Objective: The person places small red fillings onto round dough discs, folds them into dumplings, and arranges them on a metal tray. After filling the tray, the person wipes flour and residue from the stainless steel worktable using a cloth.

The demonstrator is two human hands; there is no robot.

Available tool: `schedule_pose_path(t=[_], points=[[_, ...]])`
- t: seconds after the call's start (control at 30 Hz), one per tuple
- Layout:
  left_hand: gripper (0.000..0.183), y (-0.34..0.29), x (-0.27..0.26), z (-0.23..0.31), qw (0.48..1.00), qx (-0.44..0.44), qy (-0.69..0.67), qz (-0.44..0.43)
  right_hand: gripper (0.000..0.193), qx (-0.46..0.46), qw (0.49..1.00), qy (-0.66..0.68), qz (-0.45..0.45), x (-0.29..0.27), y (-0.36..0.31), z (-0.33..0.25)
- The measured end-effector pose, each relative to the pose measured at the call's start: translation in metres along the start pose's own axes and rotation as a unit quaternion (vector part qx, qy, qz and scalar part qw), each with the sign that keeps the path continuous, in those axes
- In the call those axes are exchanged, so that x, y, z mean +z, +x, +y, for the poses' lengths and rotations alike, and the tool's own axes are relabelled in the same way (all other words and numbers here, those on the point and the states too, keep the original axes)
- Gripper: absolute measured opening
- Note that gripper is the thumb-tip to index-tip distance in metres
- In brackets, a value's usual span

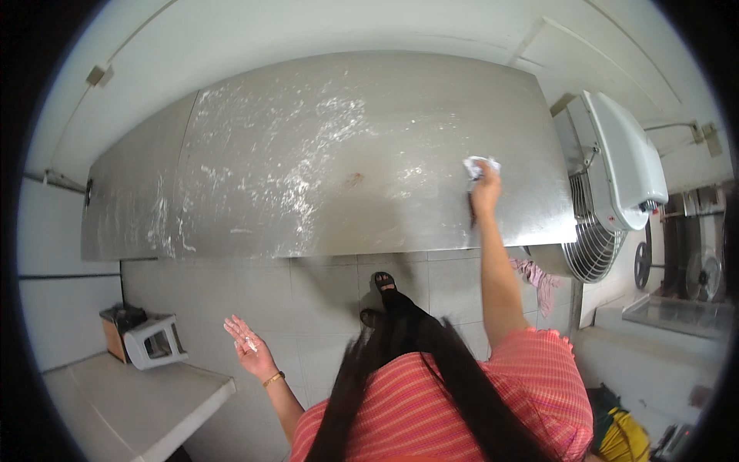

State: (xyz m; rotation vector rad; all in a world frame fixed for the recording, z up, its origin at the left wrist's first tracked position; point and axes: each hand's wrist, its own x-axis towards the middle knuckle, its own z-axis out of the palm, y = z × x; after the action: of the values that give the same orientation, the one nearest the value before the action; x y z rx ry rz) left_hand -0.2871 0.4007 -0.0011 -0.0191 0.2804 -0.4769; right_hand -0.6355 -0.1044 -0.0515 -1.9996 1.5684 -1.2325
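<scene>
My right hand (486, 190) is closed around a crumpled white cloth (482, 166) at the right part of a large steel table (431, 92). Whether the cloth is fabric or paper, I cannot tell. White powdery smears (300, 181) streak the tabletop, thickest over its left and middle parts. Off the table's front side, my left hand (251, 346) hangs over the floor with its palm up and fingers spread. White residue coats that palm and the fingers, and nothing is held there.
A white machine with a wire guard (593, 231) stands against the table's right end. A pinkish cloth (540, 286) hangs below it. At the lower left, a pale counter (138, 400) carries a white appliance (154, 341). A fan (703, 273) and a yellow-green bundle (622, 435) are at right.
</scene>
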Motion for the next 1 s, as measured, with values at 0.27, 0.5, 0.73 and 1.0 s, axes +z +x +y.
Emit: schedule_pose_path(t=[0.27,0.5,0.73,1.0], points=[[0.048,-0.033,-0.028,0.020,0.999,-0.004,-0.033,-0.009,0.042,-0.092,0.979,0.133,-0.125,0.126,-0.091,-0.165],[0.049,-0.028,-0.014,0.006,0.998,-0.025,-0.029,-0.056,0.032,0.143,0.893,0.385,-0.181,0.064,-0.031,-0.144],[0.049,-0.030,-0.020,-0.009,0.999,0.040,-0.021,-0.028,0.040,0.185,0.960,0.211,-0.017,-0.020,0.088,0.017],[0.046,-0.031,-0.022,-0.069,0.998,0.050,-0.048,-0.001,0.036,-0.034,0.963,0.181,-0.198,0.131,0.003,-0.095]])
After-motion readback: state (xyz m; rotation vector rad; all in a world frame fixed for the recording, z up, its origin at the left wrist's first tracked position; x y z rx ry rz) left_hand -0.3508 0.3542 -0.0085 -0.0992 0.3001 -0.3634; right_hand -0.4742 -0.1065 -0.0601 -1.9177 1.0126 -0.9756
